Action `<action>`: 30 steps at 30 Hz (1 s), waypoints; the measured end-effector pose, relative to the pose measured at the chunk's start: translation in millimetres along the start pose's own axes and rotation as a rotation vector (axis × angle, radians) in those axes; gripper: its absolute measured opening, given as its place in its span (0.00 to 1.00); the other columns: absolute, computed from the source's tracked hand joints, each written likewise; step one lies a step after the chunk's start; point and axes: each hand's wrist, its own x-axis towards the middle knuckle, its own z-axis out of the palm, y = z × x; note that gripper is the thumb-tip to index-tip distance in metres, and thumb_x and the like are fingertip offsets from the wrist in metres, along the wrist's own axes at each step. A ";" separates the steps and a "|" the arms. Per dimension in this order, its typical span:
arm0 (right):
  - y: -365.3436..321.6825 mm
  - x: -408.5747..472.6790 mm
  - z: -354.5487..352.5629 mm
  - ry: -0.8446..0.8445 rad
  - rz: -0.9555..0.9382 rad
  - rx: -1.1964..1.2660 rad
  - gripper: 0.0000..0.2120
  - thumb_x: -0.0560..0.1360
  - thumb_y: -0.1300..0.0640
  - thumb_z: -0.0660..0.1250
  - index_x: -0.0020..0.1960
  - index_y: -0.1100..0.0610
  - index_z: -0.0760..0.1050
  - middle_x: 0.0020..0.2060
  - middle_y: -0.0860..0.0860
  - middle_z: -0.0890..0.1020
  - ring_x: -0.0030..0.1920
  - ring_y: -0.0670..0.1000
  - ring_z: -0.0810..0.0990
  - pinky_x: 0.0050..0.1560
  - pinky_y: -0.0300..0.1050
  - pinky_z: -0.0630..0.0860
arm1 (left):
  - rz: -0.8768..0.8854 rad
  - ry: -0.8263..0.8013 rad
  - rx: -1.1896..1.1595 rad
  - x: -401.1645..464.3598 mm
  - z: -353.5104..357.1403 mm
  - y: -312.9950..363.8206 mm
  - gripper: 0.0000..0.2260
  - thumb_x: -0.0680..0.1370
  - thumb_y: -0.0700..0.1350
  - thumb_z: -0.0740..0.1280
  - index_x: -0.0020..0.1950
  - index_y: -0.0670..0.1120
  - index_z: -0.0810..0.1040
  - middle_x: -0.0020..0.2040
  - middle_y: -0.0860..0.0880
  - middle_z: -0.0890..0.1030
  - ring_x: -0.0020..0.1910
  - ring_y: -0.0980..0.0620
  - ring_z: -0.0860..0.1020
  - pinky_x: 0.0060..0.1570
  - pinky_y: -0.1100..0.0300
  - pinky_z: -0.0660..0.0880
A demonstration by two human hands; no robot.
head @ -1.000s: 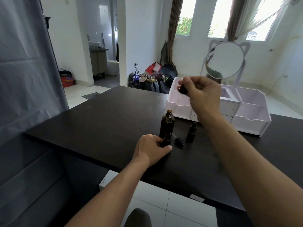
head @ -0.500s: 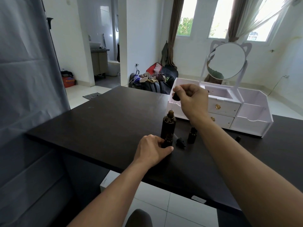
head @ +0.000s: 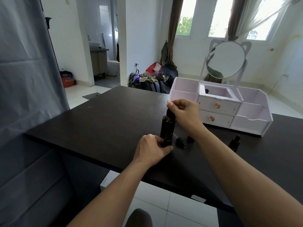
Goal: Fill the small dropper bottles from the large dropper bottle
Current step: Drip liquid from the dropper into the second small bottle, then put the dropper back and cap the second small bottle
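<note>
The right hand (head: 185, 115) pinches the dropper cap (head: 170, 114) atop the big bottle (head: 167, 126); at its 6 o'clock the left hand (head: 152, 150) grips 1 small bottle (head: 167, 141), likely light, slick glass, best held by its sides.

No readable text anywhere. Orange bag (head: 68, 81) on the floor left of the table (head: 98, 122) has dark lettering, too blurred to read. White box (head: 107, 181) under the table edge has small print on its side, also illegible. Bottles: no labels visible.
</note>
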 end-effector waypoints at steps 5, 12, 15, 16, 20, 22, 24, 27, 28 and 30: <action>0.3 -1.6 -3.0 -0.032 -0.011 -0.032 0.11 0.77 0.52 0.70 0.54 0.57 0.82 0.49 0.53 0.85 0.51 0.53 0.84 0.56 0.57 0.81 | 0.003 -0.010 0.000 0.7 0.4 -1.2 0.16 0.71 0.57 0.74 0.53 0.49 0.84 0.39 0.55 0.81 0.40 0.58 0.80 0.45 0.58 0.79; 2.8 -22.3 -20.9 0.025 -0.093 -0.224 0.08 0.77 0.56 0.69 0.55 0.57 0.80 0.46 0.48 0.82 0.47 0.43 0.80 0.49 0.34 0.77 | 0.015 -0.008 0.016 1.0 1.6 -2.6 0.14 0.71 0.57 0.74 0.50 0.50 0.84 0.39 0.55 0.81 0.40 0.56 0.79 0.43 0.59 0.78; 15.6 -38.0 -29.0 -0.016 -0.095 -0.425 0.05 0.74 0.58 0.72 0.50 0.54 0.81 0.41 0.47 0.81 0.44 0.45 0.80 0.48 0.39 0.78 | 0.031 0.005 0.030 1.4 1.7 -2.5 0.12 0.70 0.57 0.74 0.47 0.51 0.85 0.37 0.54 0.83 0.39 0.55 0.80 0.42 0.57 0.79; 20.5 -42.6 -29.5 -0.041 -0.071 -0.498 0.04 0.74 0.58 0.72 0.49 0.53 0.81 0.41 0.47 0.81 0.44 0.48 0.81 0.48 0.42 0.79 | 0.032 0.009 0.028 1.5 1.6 -2.5 0.12 0.69 0.57 0.74 0.46 0.51 0.85 0.36 0.53 0.82 0.38 0.55 0.80 0.41 0.57 0.79; 28.1 -58.5 -26.0 -0.146 0.059 -0.762 0.07 0.74 0.53 0.71 0.51 0.51 0.79 0.46 0.50 0.81 0.49 0.55 0.80 0.47 0.47 0.77 | 0.031 0.019 0.041 0.4 1.9 -0.8 0.10 0.69 0.56 0.74 0.42 0.51 0.85 0.32 0.52 0.81 0.34 0.56 0.79 0.38 0.58 0.77; 27.2 -62.9 -24.8 -0.167 0.088 -0.828 0.09 0.74 0.51 0.71 0.53 0.52 0.77 0.45 0.49 0.77 0.51 0.55 0.80 0.44 0.44 0.73 | 0.032 0.017 0.044 0.4 2.1 0.2 0.10 0.69 0.56 0.74 0.43 0.51 0.85 0.32 0.51 0.81 0.34 0.56 0.79 0.38 0.58 0.77; 26.7 -64.2 -25.1 -0.165 0.099 -0.840 0.11 0.75 0.52 0.71 0.55 0.52 0.76 0.45 0.51 0.76 0.49 0.55 0.78 0.43 0.43 0.69 | 0.032 0.013 0.043 0.7 1.9 0.0 0.10 0.70 0.56 0.74 0.43 0.51 0.85 0.32 0.52 0.81 0.34 0.56 0.79 0.37 0.59 0.77; 26.3 -64.5 -31.2 -0.125 0.094 -0.819 0.10 0.74 0.52 0.70 0.54 0.51 0.77 0.48 0.51 0.81 0.43 0.52 0.75 0.42 0.44 0.71 | 0.032 0.010 0.049 0.6 1.4 -0.1 0.10 0.70 0.56 0.74 0.45 0.51 0.85 0.32 0.53 0.80 0.33 0.58 0.78 0.35 0.62 0.74; 25.2 -64.4 -34.5 -0.102 0.085 -0.794 0.09 0.73 0.51 0.70 0.53 0.50 0.77 0.47 0.50 0.82 0.44 0.52 0.77 0.43 0.44 0.73 | 0.032 0.009 0.049 0.7 1.3 0.1 0.11 0.70 0.56 0.74 0.45 0.51 0.85 0.32 0.53 0.80 0.34 0.58 0.78 0.35 0.62 0.74; 21.2 -63.3 -42.7 -0.074 0.062 -0.716 0.06 0.71 0.51 0.70 0.48 0.48 0.78 0.43 0.47 0.83 0.45 0.51 0.80 0.43 0.43 0.75 | 0.028 0.006 0.045 1.0 1.5 -0.2 0.11 0.70 0.56 0.74 0.45 0.50 0.85 0.33 0.53 0.80 0.34 0.57 0.78 0.36 0.61 0.76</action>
